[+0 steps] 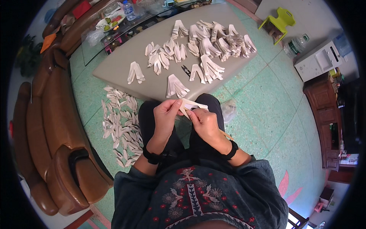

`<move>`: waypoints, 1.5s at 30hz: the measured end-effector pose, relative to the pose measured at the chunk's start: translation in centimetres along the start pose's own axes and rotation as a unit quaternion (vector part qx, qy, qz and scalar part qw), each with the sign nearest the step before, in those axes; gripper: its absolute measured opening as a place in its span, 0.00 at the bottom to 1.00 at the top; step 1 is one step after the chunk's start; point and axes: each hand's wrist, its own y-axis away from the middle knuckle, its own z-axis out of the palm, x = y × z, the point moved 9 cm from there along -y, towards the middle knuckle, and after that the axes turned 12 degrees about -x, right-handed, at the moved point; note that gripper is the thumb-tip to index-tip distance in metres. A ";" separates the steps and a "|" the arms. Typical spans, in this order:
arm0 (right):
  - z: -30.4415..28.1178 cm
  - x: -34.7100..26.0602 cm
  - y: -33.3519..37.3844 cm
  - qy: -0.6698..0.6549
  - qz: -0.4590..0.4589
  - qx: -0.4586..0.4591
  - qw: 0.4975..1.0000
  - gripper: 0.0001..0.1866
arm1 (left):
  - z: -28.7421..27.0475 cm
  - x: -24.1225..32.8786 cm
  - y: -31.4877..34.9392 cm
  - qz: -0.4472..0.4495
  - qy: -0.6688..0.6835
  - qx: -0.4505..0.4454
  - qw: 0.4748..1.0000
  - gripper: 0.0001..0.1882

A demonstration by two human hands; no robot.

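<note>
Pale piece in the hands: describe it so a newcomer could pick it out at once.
Start at the big grey surface and come down past its near edge to the person's knees. Above them, the left hand and right hand grip a pale piece; unlike the bundles on the surface, it alone is held.

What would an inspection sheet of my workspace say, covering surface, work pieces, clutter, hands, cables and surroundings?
Surface: grey table, smooth-looking, just beyond the knees.
Work pieces: one white piece held above the lap; pale stacks spread over the table; a loose pile on the floor, left of the legs.
Clutter: small dark tool among the stacks; clear plastic bag on the floor at right; green fruit and a bottle at the far left.
Hands: left hand and right hand both hold the white piece.
Cables: nothing seen.
Surroundings: brown sofa left; green chair and wooden cabinet right.
</note>
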 end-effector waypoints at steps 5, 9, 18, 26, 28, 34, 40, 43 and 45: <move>0.4 -1.6 -0.3 0.109 -0.056 -0.008 0.992 0.11 | -0.3 -0.3 -0.3 0.014 -0.053 -0.013 0.998 0.08; -0.1 0.1 -0.8 0.019 -0.038 -0.019 0.999 0.11 | 0.3 -0.1 -0.7 0.007 -0.113 -0.057 0.992 0.09; 0.0 1.2 -0.8 -0.134 -0.005 -0.006 0.991 0.10 | 0.6 -0.8 0.2 0.013 -0.116 -0.048 0.992 0.09; 0.0 0.8 -0.8 -0.108 -0.014 -0.005 0.994 0.10 | 1.0 0.1 0.1 0.049 -0.245 -0.053 0.967 0.09; -0.4 1.1 -0.6 -0.085 -0.025 0.002 0.996 0.09 | 1.1 0.4 0.0 0.016 -0.113 -0.065 0.991 0.10; 0.1 1.0 -0.4 -0.003 -0.038 -0.032 0.999 0.08 | -0.8 -1.0 -0.3 -0.067 -0.046 -0.062 0.995 0.12; -0.4 1.3 -0.4 -0.003 -0.021 -0.003 1.000 0.09 | -0.1 -0.9 -0.2 -0.065 0.012 -0.058 0.996 0.11; -0.9 1.9 -0.5 -0.030 0.020 0.031 0.999 0.10 | 0.2 0.1 -0.2 -0.011 -0.064 -0.060 0.996 0.10; -0.5 2.6 -0.3 -0.058 0.061 0.019 0.996 0.10 | 0.2 1.0 -0.1 0.022 -0.132 -0.060 0.989 0.10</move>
